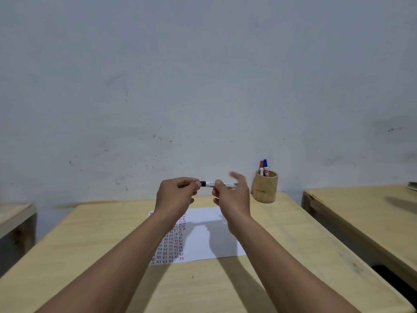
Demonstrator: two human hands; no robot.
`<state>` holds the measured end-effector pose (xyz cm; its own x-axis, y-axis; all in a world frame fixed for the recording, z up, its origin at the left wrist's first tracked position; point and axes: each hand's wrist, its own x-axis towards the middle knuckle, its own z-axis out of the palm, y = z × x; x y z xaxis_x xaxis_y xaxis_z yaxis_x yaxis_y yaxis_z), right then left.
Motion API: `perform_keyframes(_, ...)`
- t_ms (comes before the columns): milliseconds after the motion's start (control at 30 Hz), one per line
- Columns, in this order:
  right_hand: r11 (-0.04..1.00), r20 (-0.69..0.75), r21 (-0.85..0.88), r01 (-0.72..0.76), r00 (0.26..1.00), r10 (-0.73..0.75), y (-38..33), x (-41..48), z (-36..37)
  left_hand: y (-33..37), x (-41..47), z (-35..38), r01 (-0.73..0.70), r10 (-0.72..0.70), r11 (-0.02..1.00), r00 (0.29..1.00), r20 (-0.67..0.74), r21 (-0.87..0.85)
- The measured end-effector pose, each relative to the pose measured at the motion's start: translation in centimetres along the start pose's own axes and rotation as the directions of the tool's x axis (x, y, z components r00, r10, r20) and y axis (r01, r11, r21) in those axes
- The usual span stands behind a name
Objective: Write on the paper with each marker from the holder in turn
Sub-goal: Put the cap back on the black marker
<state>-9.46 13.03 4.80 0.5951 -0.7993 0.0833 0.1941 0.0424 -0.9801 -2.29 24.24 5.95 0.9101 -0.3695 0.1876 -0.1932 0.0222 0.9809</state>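
A white marker (211,183) with a black cap end is held level in the air above the table, between both hands. My left hand (177,195) grips its black cap end. My right hand (232,197) pinches the white barrel with thumb and a finger, the other fingers spread. Below lies the white paper (209,236), its left part covered with columns of short red and dark strokes. At the back right stands the wooden holder (265,187) with a red marker (261,168) and a blue marker (266,167) upright in it.
The light wooden table (90,245) reaches to a grey wall. A second table (361,211) stands to the right across a gap, and part of another at the left edge (15,215).
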Motion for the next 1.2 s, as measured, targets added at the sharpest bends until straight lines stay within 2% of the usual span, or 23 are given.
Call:
perform_keyframes(133,0.927,0.120,-0.349,0.139,0.987,-0.103,-0.5,0.4,-0.9,0.7,0.5,0.8,-0.047,0.047,0.999,0.998,-0.030,0.020)
perform_keyframes(233,0.857,0.146,-0.479,0.192,0.980,-0.137,-0.9,1.4,-2.1,1.6,0.9,1.9,-0.087,0.086,0.994,0.996,0.014,0.060)
perform_keyframes(367,0.915,0.090,-0.387,0.112,0.992,-0.084,-1.6,3.5,-3.8,2.0,1.9,4.2,-0.095,0.092,0.993,0.995,0.045,0.074)
perform_keyframes(500,0.923,0.052,-0.360,0.133,0.991,-0.123,-2.9,6.1,-6.2,0.9,3.2,7.0,-0.126,0.118,0.976,0.992,0.055,0.180)
perform_keyframes(633,0.852,-0.010,-0.473,0.225,0.965,-0.261,-3.8,10.3,-8.4,-0.8,4.5,11.0,-0.157,0.127,0.950,0.984,0.123,0.271)
perform_keyframes(767,0.801,-0.027,-0.544,0.250,0.949,-0.315,-4.9,14.4,-10.3,-2.9,6.8,15.7,-0.200,0.121,0.905,0.967,0.224,0.375)
perform_keyframes(967,0.725,-0.058,-0.618,0.305,0.902,-0.428,-4.5,19.1,-12.6,-6.0,9.6,21.6,-0.161,0.034,0.893,0.956,0.293,0.421)
perform_keyframes(1200,0.693,-0.024,-0.698,0.184,0.960,-0.279,-1.2,21.7,-13.6,-8.4,10.2,24.1,-0.137,0.014,0.886,0.963,0.270,0.443)
